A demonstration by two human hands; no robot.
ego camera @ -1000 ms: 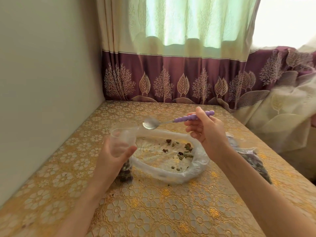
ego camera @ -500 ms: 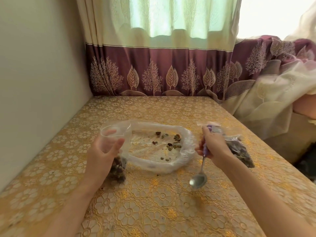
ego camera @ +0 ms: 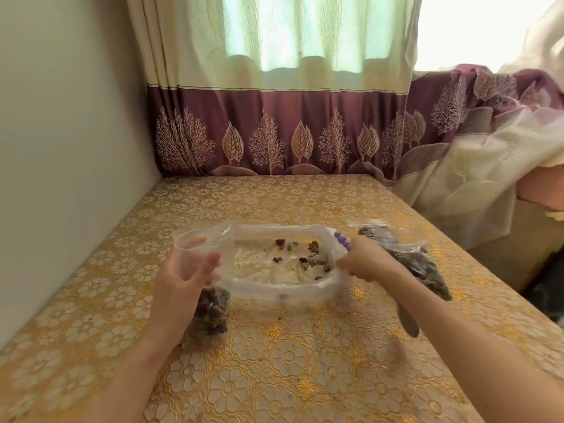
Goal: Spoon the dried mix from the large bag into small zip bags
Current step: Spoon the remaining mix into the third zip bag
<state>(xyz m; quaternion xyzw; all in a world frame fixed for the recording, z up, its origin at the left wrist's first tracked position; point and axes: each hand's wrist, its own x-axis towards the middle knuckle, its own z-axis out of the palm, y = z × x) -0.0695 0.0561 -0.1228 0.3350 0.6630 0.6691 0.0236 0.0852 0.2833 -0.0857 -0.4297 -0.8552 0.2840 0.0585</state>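
We are holding a small zip bag [ego camera: 200, 261] in our left hand [ego camera: 183, 279], fingers and thumb curled round its upper part, keeping the mouth spread open. Its bottom, dark with dried mix, is resting on the table [ego camera: 274, 361] below our palm. Our right hand [ego camera: 366, 264] is clenching the spoon [ego camera: 343, 243]: the purple beaded handle is sticking up behind the knuckles, and a blurred grey shape, likely the bowl, is showing beyond the forearm near the table's right edge. The right hand's fingertips are also touching the rolled rim of the large bag [ego camera: 280, 293].

The large bag is lying open between our two hands, its sides rolled down, with only scattered dried mix [ego camera: 308, 254] showing toward its right half. The small zip bag is touching its left end.

Just behind our right wrist a filled zip bag [ego camera: 406, 261] is lying flat, running toward the right edge.

A wall [ego camera: 61, 148] is closing off the left side and a curtain [ego camera: 274, 132] the far side. The gold lace tablecloth is stretching toward us.
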